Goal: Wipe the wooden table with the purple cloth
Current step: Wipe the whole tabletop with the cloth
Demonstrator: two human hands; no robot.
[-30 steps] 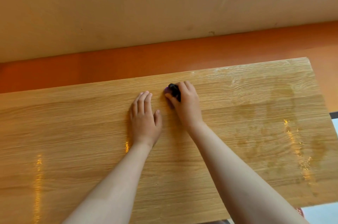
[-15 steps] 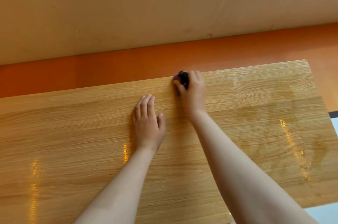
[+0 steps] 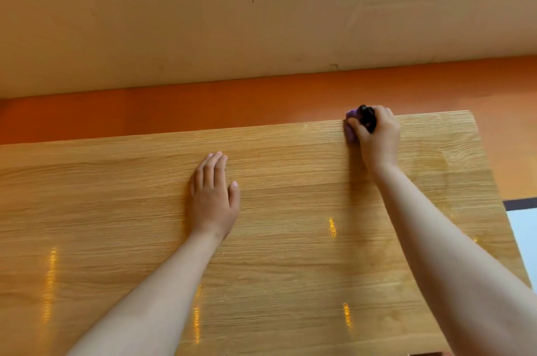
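The left hand [image 3: 213, 198] lies flat on the wooden table [image 3: 101, 210], palm down, near the middle of the board. Its fingers are straight and held close together, the thumb set a little apart to the right. It holds nothing; only the palm and fingers touch the wood. To its left the tabletop runs bare out to the frame's edge, marked only by a few bright streaks of reflected light.

Further right, the right hand [image 3: 377, 137] reaches to the far edge of the table, close to the far right corner. Its fingers are curled down over the purple cloth [image 3: 351, 126], pressing it onto the wood right at the rim. Only a small bunch of the cloth shows at the left of the knuckles. A small black object [image 3: 367, 118] sits gripped between the fingers on top; what it is cannot be told.

Beyond the far edge lie an orange band [image 3: 174, 108] and a beige wall [image 3: 232, 6]. The table's right edge slants toward the viewer, with pale floor [image 3: 523, 227] past it.
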